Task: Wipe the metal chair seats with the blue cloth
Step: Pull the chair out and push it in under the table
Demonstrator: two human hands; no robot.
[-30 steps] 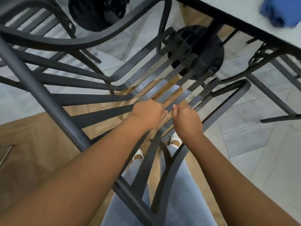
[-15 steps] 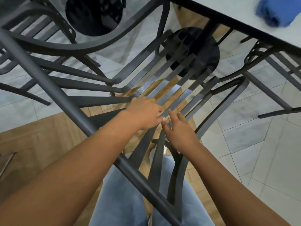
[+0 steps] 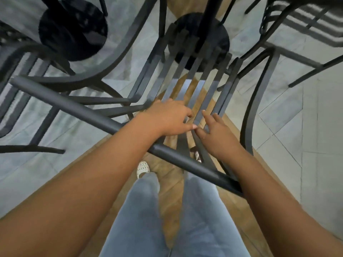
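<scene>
Dark slatted chair seat (image 3: pixel 187 75), left hand (image 3: pixel 167 117) flat on its near slats, right hand (image 3: pixel 217 134) just beside, fingers spread, top rail (image 3: pixel 89 115) under both forearms

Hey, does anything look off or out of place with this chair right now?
Yes: both hands, left hand and right hand, lie bare on the chair seat slats, and no blue cloth is in view. Nothing looks spilled or broken.

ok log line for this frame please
left hand: on seat slats, no cloth | right hand: open on slats | cloth: not in view | wiping: not started
</scene>
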